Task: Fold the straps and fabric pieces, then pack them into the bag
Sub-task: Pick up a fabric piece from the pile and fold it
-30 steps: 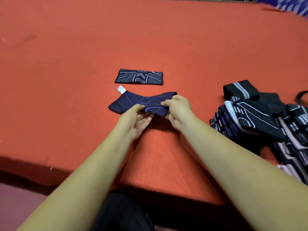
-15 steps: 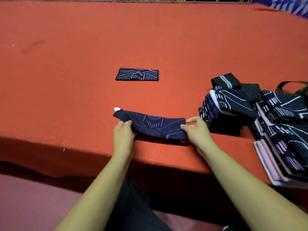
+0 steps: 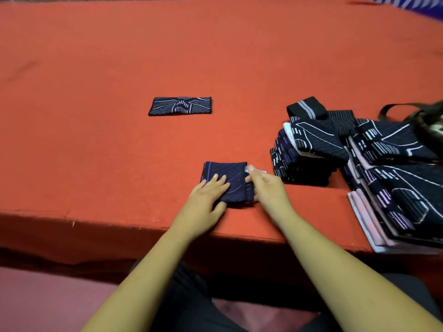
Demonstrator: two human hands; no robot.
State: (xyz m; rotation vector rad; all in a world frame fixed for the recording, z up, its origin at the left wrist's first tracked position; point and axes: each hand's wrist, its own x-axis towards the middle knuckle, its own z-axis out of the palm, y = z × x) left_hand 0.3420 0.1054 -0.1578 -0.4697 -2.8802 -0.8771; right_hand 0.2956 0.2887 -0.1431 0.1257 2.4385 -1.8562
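Orange-red cloth covers the worktop [image 3: 96, 164], whose front edge runs across just above the person's dark lap. Close to that edge lies a dark blue strap [image 3: 230, 171], folded over into a short block. The left hand [image 3: 206, 200] presses flat on the strap's near left part, fingers straight. The right hand [image 3: 268, 188] pinches the strap's right edge, by a white tag [image 3: 260, 171]. Right of the strap sits a pile [image 3: 335, 149] of dark patterned fabric pieces, and beyond that a dark bag [image 3: 429, 123], blurred. Farther back, left of the strap, lies one folded piece [image 3: 180, 106].
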